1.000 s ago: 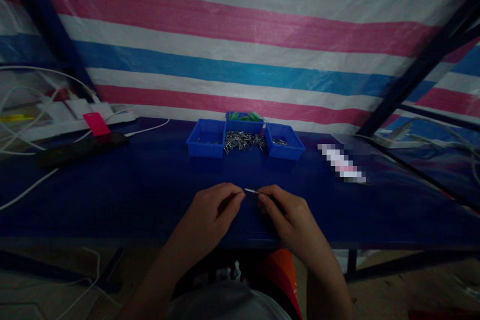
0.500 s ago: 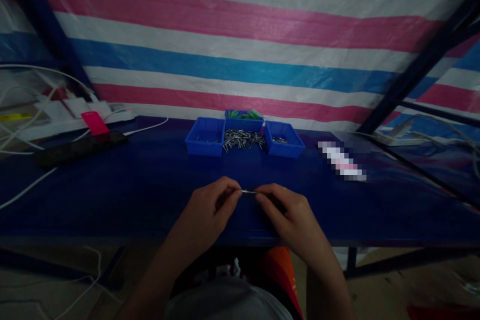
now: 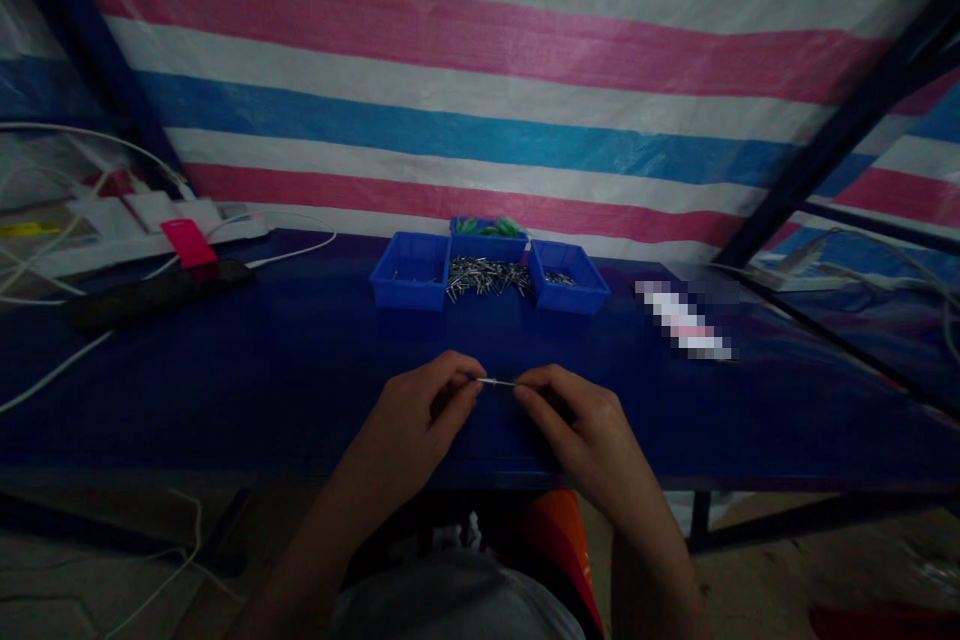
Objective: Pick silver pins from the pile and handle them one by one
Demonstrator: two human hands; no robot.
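Note:
My left hand [image 3: 424, 415] and my right hand [image 3: 577, 425] meet over the near edge of the dark blue table [image 3: 262, 370]. Both pinch a thin silvery metal pin [image 3: 496, 382] held level between the fingertips, left thumb and forefinger on its left end, right fingers on its right end. Beyond them a heap of several similar metal pins [image 3: 487, 276] lies between two blue trays, the left tray [image 3: 410, 270] and the right tray [image 3: 568, 277]. A third blue tray [image 3: 487, 232] with green pieces stands behind the heap.
A dark phone [image 3: 154, 292] and a red card [image 3: 189, 243] lie at the far left beside white power strips [image 3: 135, 220] and white cables [image 3: 52, 370]. A blurred strip [image 3: 684, 322] lies at the right. A striped tarp [image 3: 480, 70] hangs behind the table.
The hands stay joined on the pin; they have shifted very slightly up and away. Nothing else on the table has moved.

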